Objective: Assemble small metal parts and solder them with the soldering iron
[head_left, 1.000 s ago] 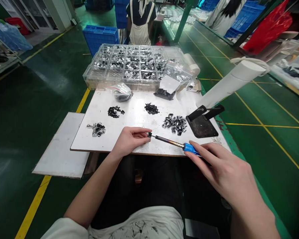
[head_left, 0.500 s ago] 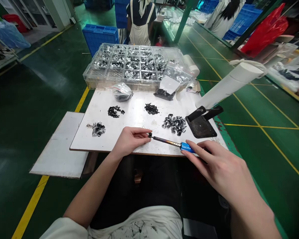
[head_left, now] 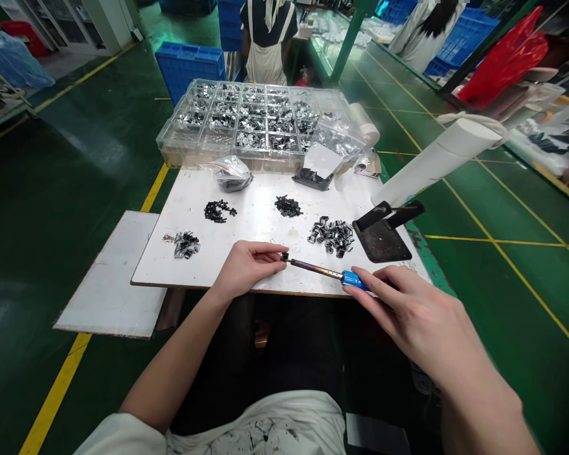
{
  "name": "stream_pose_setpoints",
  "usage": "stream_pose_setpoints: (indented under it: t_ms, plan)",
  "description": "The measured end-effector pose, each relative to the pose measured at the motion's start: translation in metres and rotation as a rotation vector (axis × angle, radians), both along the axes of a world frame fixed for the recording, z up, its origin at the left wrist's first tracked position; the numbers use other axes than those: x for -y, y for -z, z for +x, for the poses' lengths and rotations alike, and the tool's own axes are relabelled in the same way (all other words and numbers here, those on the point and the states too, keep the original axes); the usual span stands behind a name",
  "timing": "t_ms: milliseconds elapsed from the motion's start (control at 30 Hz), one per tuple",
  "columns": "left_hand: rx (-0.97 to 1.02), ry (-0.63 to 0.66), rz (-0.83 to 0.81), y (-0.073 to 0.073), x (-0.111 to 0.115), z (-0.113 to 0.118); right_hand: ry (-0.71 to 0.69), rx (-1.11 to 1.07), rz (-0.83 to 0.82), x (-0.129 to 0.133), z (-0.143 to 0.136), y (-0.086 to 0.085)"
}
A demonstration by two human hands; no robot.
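Between thumb and fingers, my left hand (head_left: 247,266) pinches a small black-and-silver clip-like part (head_left: 284,256) above the front edge of the white board (head_left: 246,237). My right hand (head_left: 405,303) is closed around the blue handle of a soldering iron (head_left: 320,270). The iron's tip points left and meets the small part, or lies right at it. Behind my hands on the board are a pile of shiny black-and-silver parts (head_left: 332,236), two piles of little black pieces (head_left: 288,206) (head_left: 218,212), and a smaller shiny pile (head_left: 186,244) at the left.
A clear compartment box (head_left: 171,142) full of metal parts spans the back. Two plastic bags (head_left: 234,175) (head_left: 318,172) lie before it. A black stand (head_left: 384,243) and a white tube (head_left: 439,161) stand at the right. Beyond, a person in an apron (head_left: 266,47) is near blue crates (head_left: 189,69).
Almost nothing differs. Both hands keep the same hold, with the iron's tip at the small part; the whole view has shifted very slightly.
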State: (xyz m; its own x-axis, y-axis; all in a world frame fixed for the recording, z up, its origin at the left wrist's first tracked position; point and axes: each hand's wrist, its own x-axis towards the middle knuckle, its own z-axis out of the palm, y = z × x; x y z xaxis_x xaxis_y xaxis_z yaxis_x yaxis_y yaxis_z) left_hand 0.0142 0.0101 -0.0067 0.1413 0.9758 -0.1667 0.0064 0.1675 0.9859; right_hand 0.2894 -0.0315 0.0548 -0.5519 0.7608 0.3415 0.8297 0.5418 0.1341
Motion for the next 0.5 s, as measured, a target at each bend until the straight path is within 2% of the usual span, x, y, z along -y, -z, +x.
stream_pose_setpoints:
  t_ms: [500]
  plan:
    - [0.012,-0.027,-0.007,-0.0041,0.0003,0.0,0.016,-0.029,0.072,0.0056,0.0015,-0.0046]
